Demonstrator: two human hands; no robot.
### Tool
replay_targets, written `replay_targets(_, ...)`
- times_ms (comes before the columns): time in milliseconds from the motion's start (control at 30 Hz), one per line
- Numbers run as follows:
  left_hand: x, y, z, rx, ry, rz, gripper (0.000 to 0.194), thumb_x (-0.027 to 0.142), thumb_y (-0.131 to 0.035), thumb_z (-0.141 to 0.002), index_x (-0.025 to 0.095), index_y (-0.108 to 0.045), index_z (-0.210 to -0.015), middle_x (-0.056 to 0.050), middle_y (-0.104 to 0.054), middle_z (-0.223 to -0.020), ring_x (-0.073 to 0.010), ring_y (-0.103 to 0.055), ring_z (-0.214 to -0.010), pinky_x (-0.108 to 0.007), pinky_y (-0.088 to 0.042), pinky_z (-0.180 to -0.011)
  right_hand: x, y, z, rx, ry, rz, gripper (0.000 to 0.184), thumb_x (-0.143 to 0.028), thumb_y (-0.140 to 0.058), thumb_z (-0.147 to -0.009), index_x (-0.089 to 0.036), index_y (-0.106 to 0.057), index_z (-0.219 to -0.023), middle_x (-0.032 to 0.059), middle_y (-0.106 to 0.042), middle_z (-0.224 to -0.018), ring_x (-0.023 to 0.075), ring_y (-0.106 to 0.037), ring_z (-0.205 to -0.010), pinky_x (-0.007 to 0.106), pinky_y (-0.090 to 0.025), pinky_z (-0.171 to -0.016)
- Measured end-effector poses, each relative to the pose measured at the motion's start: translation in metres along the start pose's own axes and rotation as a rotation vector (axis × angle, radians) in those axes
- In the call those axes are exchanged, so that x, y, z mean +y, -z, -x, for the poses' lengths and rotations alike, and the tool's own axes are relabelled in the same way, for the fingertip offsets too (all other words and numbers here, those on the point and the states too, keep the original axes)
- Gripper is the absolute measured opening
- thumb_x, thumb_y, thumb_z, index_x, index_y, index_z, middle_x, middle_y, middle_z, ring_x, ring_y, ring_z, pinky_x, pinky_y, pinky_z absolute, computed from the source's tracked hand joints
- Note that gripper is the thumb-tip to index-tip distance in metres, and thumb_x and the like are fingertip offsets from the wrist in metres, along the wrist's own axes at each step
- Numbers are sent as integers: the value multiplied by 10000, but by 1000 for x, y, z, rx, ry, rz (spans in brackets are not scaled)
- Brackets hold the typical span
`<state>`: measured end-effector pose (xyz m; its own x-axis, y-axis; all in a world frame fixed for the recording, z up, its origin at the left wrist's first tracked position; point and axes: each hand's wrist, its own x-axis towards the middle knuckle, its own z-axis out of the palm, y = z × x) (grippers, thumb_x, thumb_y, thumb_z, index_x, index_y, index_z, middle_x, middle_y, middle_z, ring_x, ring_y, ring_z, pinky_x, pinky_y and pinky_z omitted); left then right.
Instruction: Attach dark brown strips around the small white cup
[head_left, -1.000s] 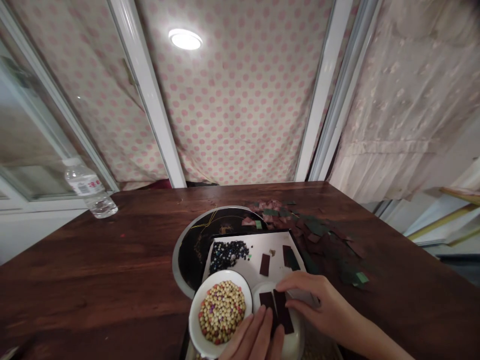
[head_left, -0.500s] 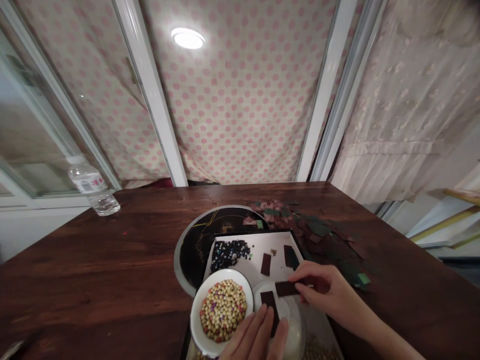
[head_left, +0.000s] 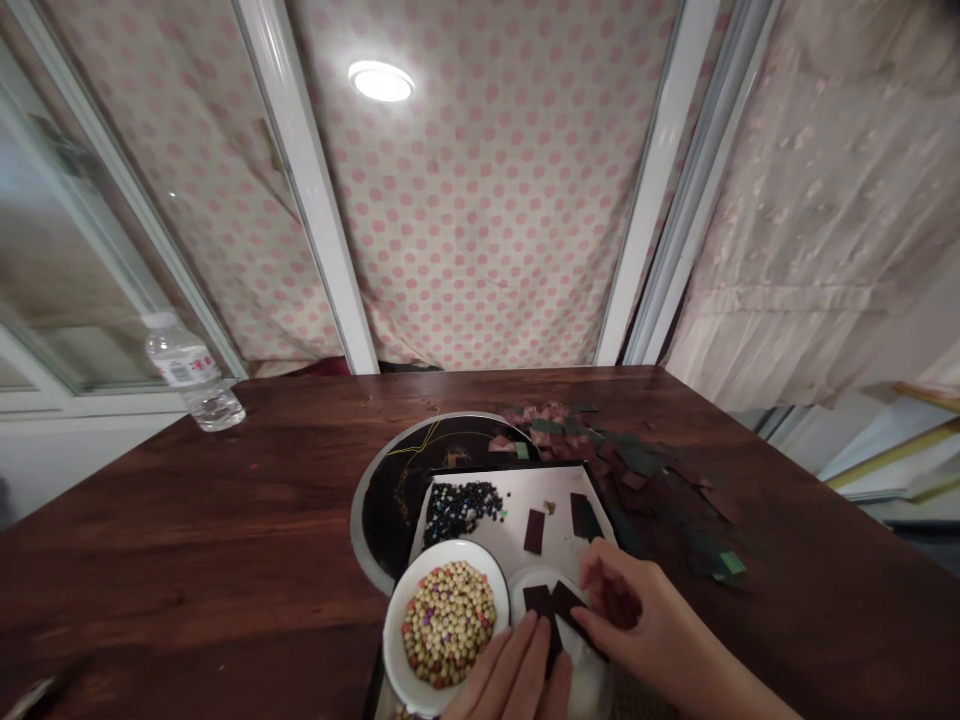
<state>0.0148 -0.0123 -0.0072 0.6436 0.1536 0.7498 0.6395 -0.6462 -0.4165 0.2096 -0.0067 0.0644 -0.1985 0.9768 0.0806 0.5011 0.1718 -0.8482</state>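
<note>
Two dark strips (head_left: 567,603) on a round white dish (head_left: 588,690), close at the far ends and splayed apart nearer the viewer: the left one beneath flat, ungripping fingers of the left hand (head_left: 504,680), the right one at the thumb of the right hand (head_left: 645,612), with no telling whether pinched. Just left of the dish, a white bowl (head_left: 392,650) of pale beads (head_left: 448,620); beyond, a tray (head_left: 514,552) with black beads (head_left: 459,508) and more strips (head_left: 534,531). Farther out on a brown table (head_left: 187,540), scraps (head_left: 637,460) to the right and a clear bottle (head_left: 193,375) far left.
</note>
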Motion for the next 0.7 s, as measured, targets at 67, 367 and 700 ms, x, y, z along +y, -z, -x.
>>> replay_targets(67,-1,1,-1,1,-1,5,213,164,-435,-876,139,-595,-1014,-46,-657,-1044,-188,-536,-1134,-385,-228,-1110,-1,-1,1,-38,40,18,158,-125,-539,-729,-191,-588,-864,-67,-457,-548,88,-412,-485,182,-337,-460)
replay_targets(367,-5,6,-5,-14,-56,11,173,157,-458,-871,134,-610,-948,-40,-683,-947,-185,-570,-1076,-375,-252,-1087,-5,2,2,-90,19,75,97,-205,-608,-730,-196,-654,-815,-31,-553,-575,117,-498,-535,214,-379,-515)
replay_targets(700,-2,7,-5,12,-21,-7,223,209,-456,-900,191,-595,-1073,6,-700,-925,-141,-632,-951,-326,-293,-1062,-8,5,5,-123,65,131,221,-156,-557,-755,-211,-583,-967,-48,-581,-595,110,-519,-553,209,-402,-550)
